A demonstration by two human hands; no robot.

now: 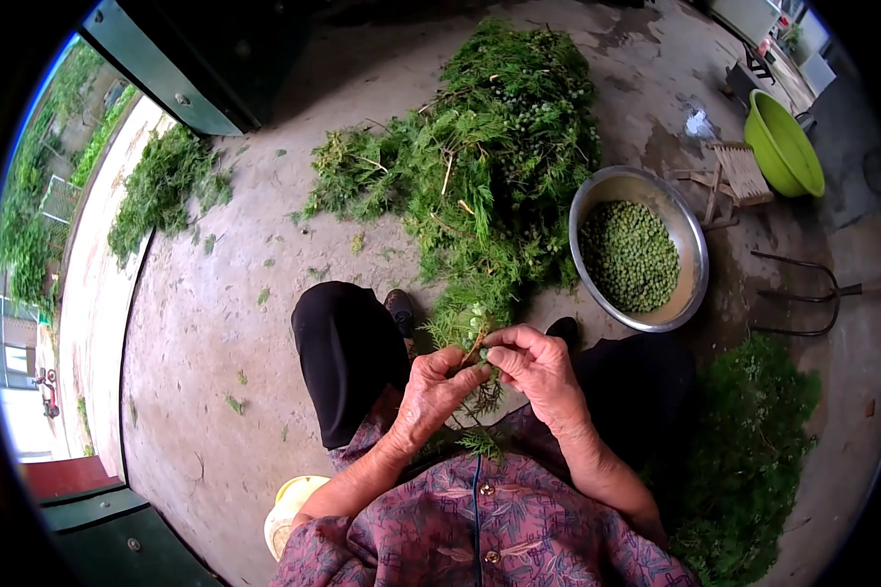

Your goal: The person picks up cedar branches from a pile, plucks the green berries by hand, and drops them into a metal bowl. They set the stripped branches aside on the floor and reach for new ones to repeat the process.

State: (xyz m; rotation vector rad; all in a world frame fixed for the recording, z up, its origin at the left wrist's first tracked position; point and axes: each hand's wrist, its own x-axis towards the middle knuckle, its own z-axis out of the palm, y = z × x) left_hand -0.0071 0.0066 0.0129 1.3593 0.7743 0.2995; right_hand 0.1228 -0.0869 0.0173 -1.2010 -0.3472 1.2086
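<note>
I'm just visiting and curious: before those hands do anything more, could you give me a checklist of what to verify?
1. Left hand has its fingers on the sprig: ok.
2. Right hand has its fingers on it too: ok.
3. Metal basin uncovered, green berries inside: ok.
4. Fork apart from the shoes: ok.
5. Floor free of loose green scraps: not ok.
6. Berries hidden deep inside the big green pile: cannot tell.

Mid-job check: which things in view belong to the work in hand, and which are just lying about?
Likely part of the work:
leafy sprig, held between left hand and right hand
large leafy heap
metal basin of small green pieces

Apparently just lying about:
lime-green basin
wooden stool
pronged fork
white scrap
</note>
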